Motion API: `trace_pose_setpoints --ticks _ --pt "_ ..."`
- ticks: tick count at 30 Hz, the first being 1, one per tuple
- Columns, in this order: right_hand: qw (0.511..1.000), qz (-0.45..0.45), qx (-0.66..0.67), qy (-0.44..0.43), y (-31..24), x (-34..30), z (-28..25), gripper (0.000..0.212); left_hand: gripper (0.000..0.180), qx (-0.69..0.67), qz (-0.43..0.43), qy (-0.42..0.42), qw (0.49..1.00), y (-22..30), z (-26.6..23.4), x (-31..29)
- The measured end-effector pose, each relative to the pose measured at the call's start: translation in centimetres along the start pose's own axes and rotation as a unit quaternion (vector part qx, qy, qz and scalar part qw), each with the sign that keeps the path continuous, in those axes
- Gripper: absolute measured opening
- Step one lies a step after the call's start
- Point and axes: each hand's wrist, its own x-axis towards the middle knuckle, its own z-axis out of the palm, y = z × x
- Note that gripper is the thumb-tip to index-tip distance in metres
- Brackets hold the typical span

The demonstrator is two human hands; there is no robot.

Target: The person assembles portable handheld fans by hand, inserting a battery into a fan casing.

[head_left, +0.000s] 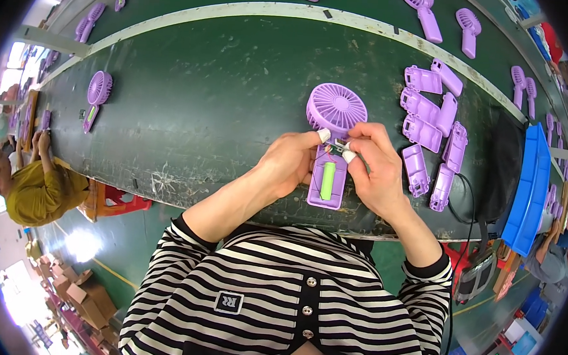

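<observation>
In front of me on the green bench lies a purple handheld fan point(337, 109), its round grille away from me and its handle open. A light-green battery point(328, 180) rests inside the handle, with thin wires beside it. My left hand point(286, 161) holds the fan at its neck, the thumb pressed near the top of the handle and the other fingers partly hidden underneath. Between the thumb and finger of my right hand point(377, 169) is a small circuit board point(339, 145), pinched over the handle's upper end. White coverings wrap some fingertips.
Several purple handle shells point(422, 132) lie to the right, near a black bag point(502, 165) and a blue bin point(528, 189). Another open fan point(98, 94) sits left. More fans point(468, 31) lie beyond the pale divider point(268, 8). A co-worker point(43, 185) sits far left.
</observation>
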Motion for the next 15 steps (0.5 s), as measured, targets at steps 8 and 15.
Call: trace_pose_setpoints --ticks 8,15 --pt "0.999 -0.013 -0.03 -0.027 -0.15 0.22 -0.1 0.015 0.026 -0.002 -0.01 0.004 1.0 -0.04 -0.09 0.05" --pt "0.998 -0.01 -0.038 -0.046 -0.37 0.31 -0.24 0.016 0.026 0.0 -0.008 0.003 1.0 0.0 -0.14 -0.03"
